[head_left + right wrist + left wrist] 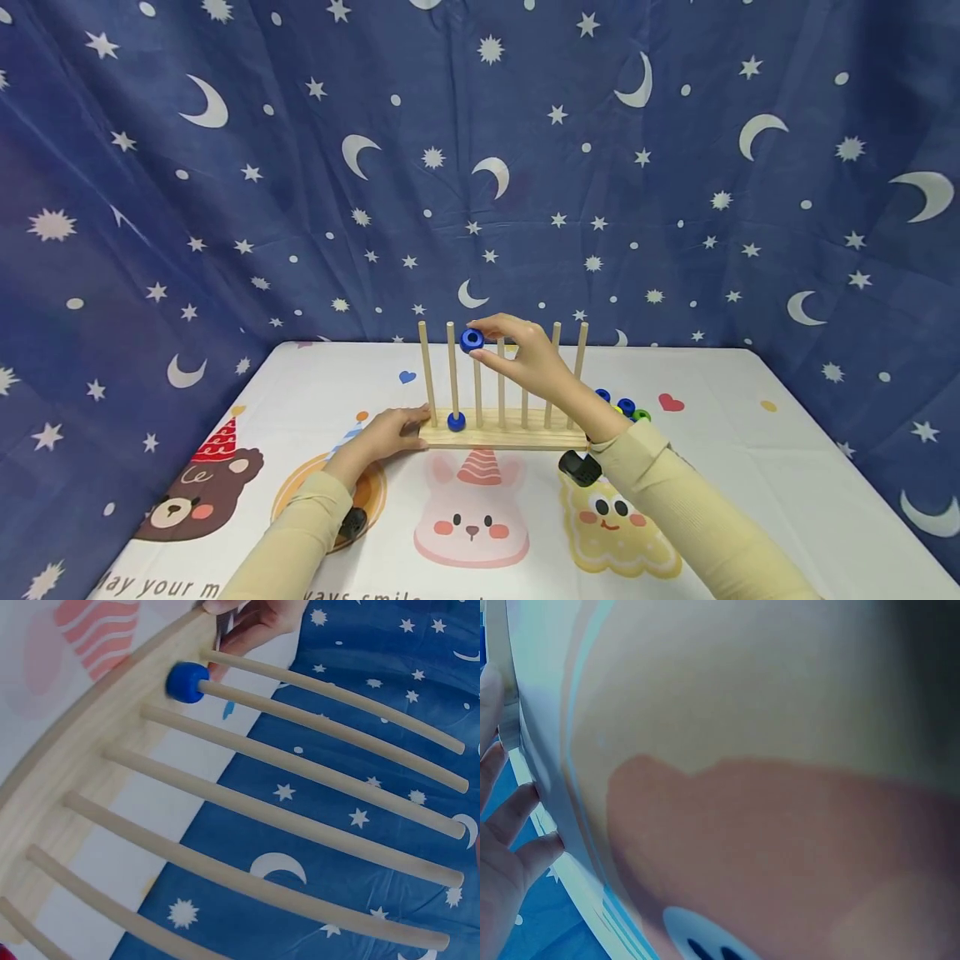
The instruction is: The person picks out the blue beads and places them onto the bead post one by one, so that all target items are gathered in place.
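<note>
A wooden peg stand [498, 437] with several upright pegs stands on the table. At its left end, my left hand [386, 435] holds the base, thumb in front and fingers toward the back. One blue bead [185, 682] sits low on the second peg from the left, down at the base. Above the stand, my right hand [528, 358] pinches another blue bead [472, 347] between thumb and fingertips. That bead is level with the peg tops, close to the third peg, its hole facing the head camera. The right wrist view shows the pegs but not the held bead.
Loose blue beads [626, 406], a green bead [641, 415] and a yellow one lie at the stand's right end, partly behind my right forearm. A white cloth with cartoon prints covers the table [720, 467]. Behind hangs a blue curtain [480, 208] with moons and stars.
</note>
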Demonstrator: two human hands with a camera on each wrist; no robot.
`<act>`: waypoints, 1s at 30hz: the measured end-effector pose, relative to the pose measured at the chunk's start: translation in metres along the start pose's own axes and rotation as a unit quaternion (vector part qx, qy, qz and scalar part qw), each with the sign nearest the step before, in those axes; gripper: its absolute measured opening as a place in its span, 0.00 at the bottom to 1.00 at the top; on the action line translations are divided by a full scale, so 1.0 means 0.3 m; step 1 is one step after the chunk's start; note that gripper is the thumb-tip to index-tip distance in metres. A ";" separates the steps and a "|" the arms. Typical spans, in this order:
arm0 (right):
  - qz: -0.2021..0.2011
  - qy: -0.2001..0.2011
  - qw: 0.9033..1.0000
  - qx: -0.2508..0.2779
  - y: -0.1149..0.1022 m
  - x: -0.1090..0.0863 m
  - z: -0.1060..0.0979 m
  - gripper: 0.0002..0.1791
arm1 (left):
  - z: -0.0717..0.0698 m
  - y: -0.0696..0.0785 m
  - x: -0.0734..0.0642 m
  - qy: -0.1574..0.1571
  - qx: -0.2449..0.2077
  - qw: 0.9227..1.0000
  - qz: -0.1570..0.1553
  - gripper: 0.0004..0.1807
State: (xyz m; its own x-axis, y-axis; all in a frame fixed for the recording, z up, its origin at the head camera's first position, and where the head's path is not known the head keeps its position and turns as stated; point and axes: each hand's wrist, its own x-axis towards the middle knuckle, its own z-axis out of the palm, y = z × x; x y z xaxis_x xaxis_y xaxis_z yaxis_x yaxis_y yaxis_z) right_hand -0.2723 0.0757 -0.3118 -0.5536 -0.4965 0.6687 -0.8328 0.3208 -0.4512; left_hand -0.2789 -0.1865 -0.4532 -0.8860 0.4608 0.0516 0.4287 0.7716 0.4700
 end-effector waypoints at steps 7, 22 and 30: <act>0.009 -0.015 1.000 -0.016 -0.003 0.065 0.013 0.18 | -0.002 0.004 -0.006 -0.002 -0.001 1.000 -0.009 0.29; 0.091 -0.042 0.995 -0.021 0.021 0.129 0.044 0.19 | 0.000 0.004 0.006 0.000 0.001 1.000 0.006 0.30; 0.113 -0.054 0.992 -0.022 0.028 0.145 0.056 0.19 | 0.003 -0.003 0.001 0.000 0.001 1.000 0.000 0.29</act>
State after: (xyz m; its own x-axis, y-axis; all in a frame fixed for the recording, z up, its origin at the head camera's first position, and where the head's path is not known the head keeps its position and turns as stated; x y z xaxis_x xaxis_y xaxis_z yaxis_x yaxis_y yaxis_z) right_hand -0.3033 0.0433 -0.2963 -0.7240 -0.4904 0.4851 -0.6883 0.4679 -0.5543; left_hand -0.2795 -0.1866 -0.4543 -0.8860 0.4608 0.0520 0.4292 0.7725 0.4679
